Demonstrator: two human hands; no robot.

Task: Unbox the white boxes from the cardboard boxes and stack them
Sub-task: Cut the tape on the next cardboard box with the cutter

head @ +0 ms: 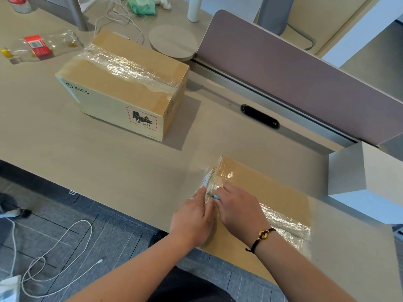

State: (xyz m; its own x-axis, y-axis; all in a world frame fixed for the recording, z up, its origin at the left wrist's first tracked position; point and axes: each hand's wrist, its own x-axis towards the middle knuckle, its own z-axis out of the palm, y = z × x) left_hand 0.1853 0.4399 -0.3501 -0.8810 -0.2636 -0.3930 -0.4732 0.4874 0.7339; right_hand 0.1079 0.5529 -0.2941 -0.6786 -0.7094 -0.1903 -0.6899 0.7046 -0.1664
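A near cardboard box [261, 188] sealed with clear tape lies at the table's front edge. My left hand [193, 219] lies against its left end, fingers fairly straight along the taped edge. My right hand [236, 209] rests on the box top with fingers curled, pinching a small light-blue tool [216, 196] at the tape seam. A second taped cardboard box [122, 83], printed PICO and UN 3481, stands farther back on the left. A white box [368, 171] sits to the right, by the divider.
A mauve desk divider [294, 75] runs along the right. A round wooden disc [173, 41], an empty plastic bottle [41, 45] and cables [122, 16] lie at the back. White cables [54, 253] trail over the carpet floor below the table edge.
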